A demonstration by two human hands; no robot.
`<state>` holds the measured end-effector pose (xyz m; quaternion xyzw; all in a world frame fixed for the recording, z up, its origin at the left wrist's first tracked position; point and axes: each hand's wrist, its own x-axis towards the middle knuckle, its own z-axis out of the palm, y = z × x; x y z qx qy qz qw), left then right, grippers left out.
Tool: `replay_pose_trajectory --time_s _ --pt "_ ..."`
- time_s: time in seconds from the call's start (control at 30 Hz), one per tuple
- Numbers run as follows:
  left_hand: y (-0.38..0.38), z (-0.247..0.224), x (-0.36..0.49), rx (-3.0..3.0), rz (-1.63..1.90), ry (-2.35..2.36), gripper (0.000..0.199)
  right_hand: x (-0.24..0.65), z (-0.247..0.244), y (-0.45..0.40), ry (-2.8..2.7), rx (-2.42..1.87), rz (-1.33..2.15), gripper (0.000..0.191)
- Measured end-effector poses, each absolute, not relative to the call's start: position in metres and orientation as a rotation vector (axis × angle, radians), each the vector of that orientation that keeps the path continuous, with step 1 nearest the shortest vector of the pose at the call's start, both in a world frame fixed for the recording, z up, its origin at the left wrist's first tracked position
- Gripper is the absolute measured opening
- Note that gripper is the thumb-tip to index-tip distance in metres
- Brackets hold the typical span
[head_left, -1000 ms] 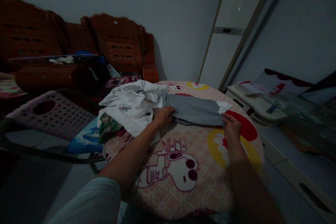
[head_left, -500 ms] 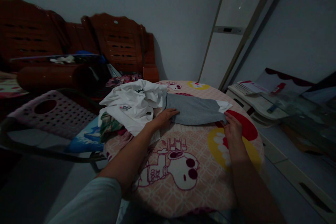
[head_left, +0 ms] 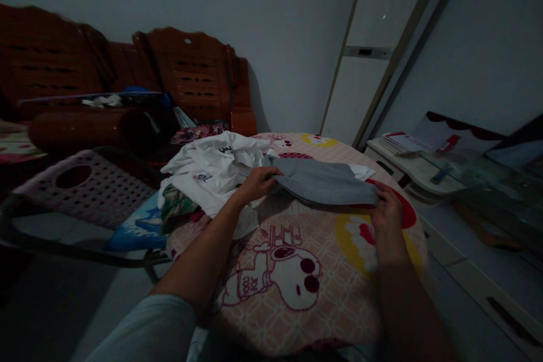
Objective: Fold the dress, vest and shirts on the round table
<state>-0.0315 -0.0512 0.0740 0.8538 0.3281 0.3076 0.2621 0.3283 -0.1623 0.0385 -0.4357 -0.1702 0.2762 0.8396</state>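
Note:
A folded grey knit garment [head_left: 320, 178] lies across the round table, with a bit of white cloth [head_left: 360, 171] showing at its far right end. My left hand [head_left: 259, 182] pinches its near left edge, which is lifted slightly off the tabletop. The near right corner is between the fingers and thumb of my right hand [head_left: 387, 206]. Just left of the grey garment is a crumpled white shirt [head_left: 212, 164] with dark lettering, heaped over a green patterned cloth [head_left: 178, 206]. The garment's exact kind cannot be made out.
A pink patterned tablecloth [head_left: 339, 300] covers the table. To the left stands a chair [head_left: 114, 181] with a woven back and a blue cushion [head_left: 142, 226]. Wooden seats [head_left: 190, 73] line the wall. On the right is a low cabinet [head_left: 407, 172] bearing papers and a glass top.
Both hands have raised the near edge of the grey garment a little. My right hand has shifted slightly right, pulling the corner outward; my left hand has moved slightly left and up.

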Motion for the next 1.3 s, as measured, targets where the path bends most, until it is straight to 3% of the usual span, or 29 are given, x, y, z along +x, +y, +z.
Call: replay_pose_trajectory --time_s 0.13,0.27,0.37,0.47,0.57,0.67,0.8,0.9,1.07,1.2,1.3 --pt "-0.069 0.099 -0.041 2.08 0.371 0.5 0.028 0.352 0.047 -0.173 -0.317 -0.927 0.525 0.017" --pt "-0.075 0.096 -0.035 1.885 0.0 0.353 0.033 0.353 0.052 -0.182 -0.448 -1.0 0.427 0.015" --pt "-0.067 0.08 -0.026 1.809 0.072 0.449 0.035 0.345 0.052 -0.185 -0.564 -1.013 0.42 0.018" --pt "-0.053 0.061 -0.019 1.897 0.365 0.754 0.025 0.342 0.047 -0.181 -0.554 -1.126 0.327 0.019" --pt "-0.038 0.046 -0.017 2.063 0.771 1.187 0.018 0.345 0.038 -0.173 -0.561 -1.495 0.246 0.02" --pt "-0.029 0.036 -0.018 2.203 0.996 1.483 0.031 0.348 0.028 -0.169 -0.74 -1.978 0.077 0.023" --pt "-0.024 0.028 -0.022 2.263 0.814 1.6 0.053 0.352 0.02 -0.173 -0.935 -2.26 -0.171 0.026" --pt "-0.024 0.027 -0.023 2.223 0.642 1.645 0.06 0.359 0.017 -0.177 -0.929 -2.34 -0.128 0.019" --pt "-0.023 0.024 -0.023 2.278 0.557 1.572 0.059 0.36 0.015 -0.174 -1.023 -2.469 0.013 0.025" --pt "-0.022 0.024 -0.026 2.332 0.531 1.537 0.055 0.357 0.017 -0.171 -1.192 -2.275 0.024 0.041" --pt "-0.019 0.03 -0.037 2.354 0.502 1.443 0.055 0.368 0.02 -0.177 -1.214 -2.199 0.01 0.031"
